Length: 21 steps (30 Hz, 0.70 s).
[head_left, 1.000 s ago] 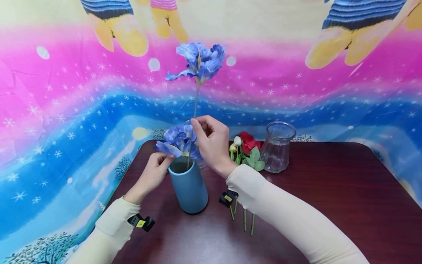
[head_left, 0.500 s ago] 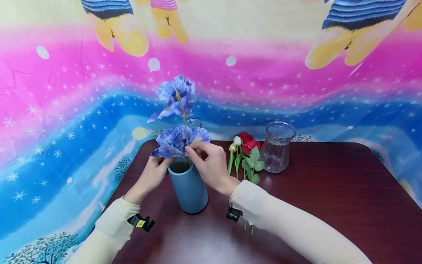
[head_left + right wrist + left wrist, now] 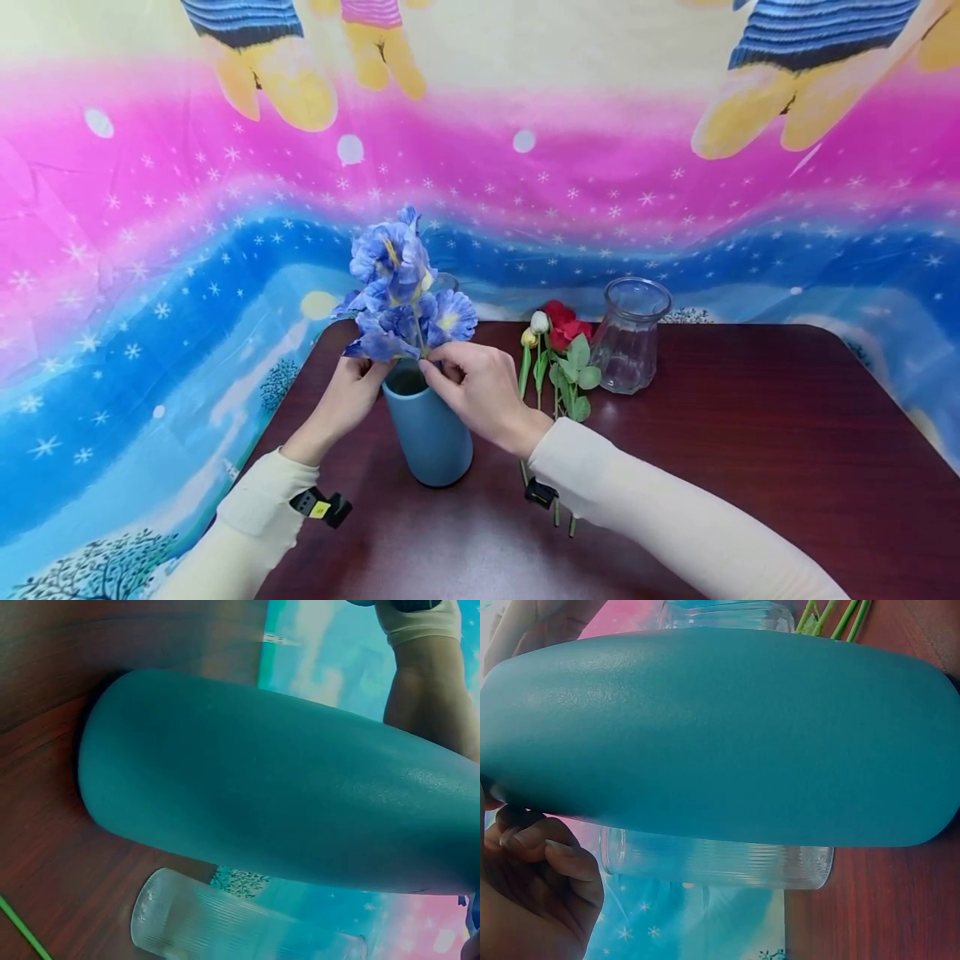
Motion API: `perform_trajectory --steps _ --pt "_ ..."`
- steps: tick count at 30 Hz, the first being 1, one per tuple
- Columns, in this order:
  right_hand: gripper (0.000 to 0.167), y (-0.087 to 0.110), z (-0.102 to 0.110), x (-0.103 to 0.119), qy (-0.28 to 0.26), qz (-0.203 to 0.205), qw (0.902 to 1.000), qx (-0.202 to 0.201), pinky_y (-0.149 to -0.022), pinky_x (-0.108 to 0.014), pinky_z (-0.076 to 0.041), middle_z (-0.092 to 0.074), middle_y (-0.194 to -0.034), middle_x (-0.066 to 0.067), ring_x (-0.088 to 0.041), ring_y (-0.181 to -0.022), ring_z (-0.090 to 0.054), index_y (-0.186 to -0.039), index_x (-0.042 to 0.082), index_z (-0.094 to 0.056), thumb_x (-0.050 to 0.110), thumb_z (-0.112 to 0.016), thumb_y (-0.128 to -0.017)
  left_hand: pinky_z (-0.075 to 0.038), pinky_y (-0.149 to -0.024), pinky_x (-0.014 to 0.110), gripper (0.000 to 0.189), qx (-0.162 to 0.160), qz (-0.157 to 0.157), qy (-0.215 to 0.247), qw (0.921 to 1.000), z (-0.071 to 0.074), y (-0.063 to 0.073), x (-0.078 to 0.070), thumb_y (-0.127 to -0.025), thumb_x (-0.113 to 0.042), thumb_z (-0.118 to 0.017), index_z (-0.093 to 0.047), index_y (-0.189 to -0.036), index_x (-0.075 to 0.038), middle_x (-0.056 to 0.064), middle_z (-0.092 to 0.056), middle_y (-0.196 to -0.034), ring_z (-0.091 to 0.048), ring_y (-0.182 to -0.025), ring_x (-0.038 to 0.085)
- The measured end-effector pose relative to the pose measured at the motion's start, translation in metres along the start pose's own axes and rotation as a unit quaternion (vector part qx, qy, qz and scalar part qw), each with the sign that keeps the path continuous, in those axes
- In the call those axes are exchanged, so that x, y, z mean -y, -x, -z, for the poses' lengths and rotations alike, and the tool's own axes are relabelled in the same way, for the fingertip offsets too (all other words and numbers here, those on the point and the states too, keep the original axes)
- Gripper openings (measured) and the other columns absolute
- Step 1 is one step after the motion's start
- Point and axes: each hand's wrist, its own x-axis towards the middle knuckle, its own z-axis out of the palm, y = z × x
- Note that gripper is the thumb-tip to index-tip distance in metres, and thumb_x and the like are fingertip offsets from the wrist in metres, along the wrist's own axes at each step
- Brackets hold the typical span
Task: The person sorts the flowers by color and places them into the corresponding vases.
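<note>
A blue-grey vase [image 3: 431, 437] stands upright on the table; its side fills much of both wrist views. My left hand [image 3: 348, 404] holds the vase's left rim, its fingertips partly covered by petals. In the left wrist view this left hand [image 3: 544, 877] has curled fingers beside the vase. My right hand [image 3: 483, 387] pinches the stem of a blue iris [image 3: 393, 254] just above the vase mouth. Lower down, another blue iris [image 3: 450, 321] sits at the mouth, overlapped by the first. The stems inside the vase are hidden.
Right of the vase lie a red flower [image 3: 564, 325], a white tulip [image 3: 540, 322] and a yellow tulip [image 3: 528, 337], stems toward me. A clear glass vase [image 3: 630, 358] stands beyond them. Another ribbed glass [image 3: 225, 922] stands behind the blue-grey vase. A printed cloth [image 3: 600, 175] hangs behind the table.
My right hand has come down toward the vase mouth, lowering the upper iris until its bloom overlaps the other one. My left hand has stayed at the rim.
</note>
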Motion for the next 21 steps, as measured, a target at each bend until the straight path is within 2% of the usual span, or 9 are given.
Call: perform_trajectory --steps 4,6,10,11,13,16,18,21 --pt "0.010 0.002 0.001 -0.003 0.016 0.022 0.9996 -0.005 -0.049 -0.017 -0.024 -0.043 -0.057 0.007 -0.001 -0.051 -0.036 -0.083 0.017 -0.072 0.022 -0.074 -0.091 -0.034 -0.046 0.032 0.028 -0.001 -0.003 0.005 1.0000 0.000 0.001 -0.001 -0.109 -0.024 -0.045 -0.060 -0.114 -0.001 -0.003 -0.034 -0.054 -0.033 -0.044 0.011" --pt "0.009 0.004 0.003 -0.004 0.024 0.034 0.9991 -0.010 -0.049 -0.017 -0.026 -0.045 -0.058 0.007 -0.001 -0.052 -0.038 -0.084 0.016 -0.073 0.022 -0.075 -0.090 -0.035 -0.046 0.032 0.028 0.000 -0.009 0.007 0.9999 0.000 0.001 -0.001 -0.109 -0.023 -0.045 -0.058 -0.123 -0.003 -0.003 -0.036 -0.055 -0.034 -0.044 0.012" --pt "0.008 0.006 0.005 -0.006 0.053 0.067 0.9963 -0.012 -0.050 -0.017 -0.027 -0.051 -0.059 0.007 -0.003 -0.051 -0.039 -0.085 0.015 -0.074 0.023 -0.076 -0.088 -0.036 -0.046 0.032 0.028 0.000 -0.011 0.004 0.9999 0.000 0.001 0.000 -0.109 -0.022 -0.045 -0.057 -0.127 -0.004 -0.003 -0.036 -0.055 -0.035 -0.044 0.012" --pt "0.008 0.006 0.006 -0.006 0.064 0.077 0.9949 -0.012 -0.050 -0.018 -0.027 -0.053 -0.060 0.006 -0.003 -0.051 -0.039 -0.085 0.015 -0.075 0.023 -0.077 -0.088 -0.036 -0.046 0.033 0.026 0.000 -0.010 0.004 0.9999 0.000 0.001 0.000 -0.109 -0.021 -0.045 -0.057 -0.124 -0.005 -0.003 -0.036 -0.054 -0.034 -0.044 0.012" --pt "0.009 0.007 0.006 -0.007 0.083 0.095 0.9919 -0.011 -0.050 -0.019 -0.028 -0.054 -0.060 0.006 -0.004 -0.051 -0.039 -0.085 0.016 -0.074 0.024 -0.077 -0.087 -0.035 -0.046 0.031 0.020 -0.006 -0.005 0.001 1.0000 0.000 0.000 0.001 -0.107 -0.015 -0.044 -0.060 -0.103 -0.004 -0.004 -0.035 -0.054 -0.033 -0.044 0.010" --pt "0.010 0.008 0.007 -0.009 0.103 0.112 0.9883 -0.014 -0.050 -0.020 -0.029 -0.055 -0.059 0.006 -0.005 -0.050 -0.040 -0.083 0.016 -0.073 0.025 -0.077 -0.087 -0.033 -0.046 0.030 0.032 -0.009 0.004 -0.002 0.9999 -0.001 -0.002 0.000 -0.105 -0.010 -0.043 -0.046 -0.073 -0.008 -0.004 -0.033 -0.052 -0.031 -0.044 0.008" --pt "0.012 0.009 0.008 -0.009 0.105 0.117 0.9875 -0.014 -0.049 -0.020 -0.029 -0.054 -0.058 0.006 -0.004 -0.050 -0.040 -0.081 0.016 -0.071 0.025 -0.076 -0.086 -0.032 -0.047 0.029 0.038 -0.012 0.013 -0.009 0.9998 -0.001 -0.003 0.000 -0.102 -0.007 -0.041 -0.034 -0.065 -0.012 -0.004 -0.031 -0.052 -0.030 -0.044 0.007" --pt "0.012 0.013 0.010 -0.010 0.102 0.125 0.9867 -0.016 -0.049 -0.019 -0.030 -0.054 -0.058 0.007 -0.003 -0.050 -0.042 -0.080 0.017 -0.070 0.025 -0.076 -0.086 -0.033 -0.046 0.029 0.033 -0.009 0.021 -0.014 0.9996 -0.001 -0.003 0.000 -0.101 -0.007 -0.042 -0.040 -0.069 -0.008 -0.004 -0.032 -0.051 -0.030 -0.043 0.008"
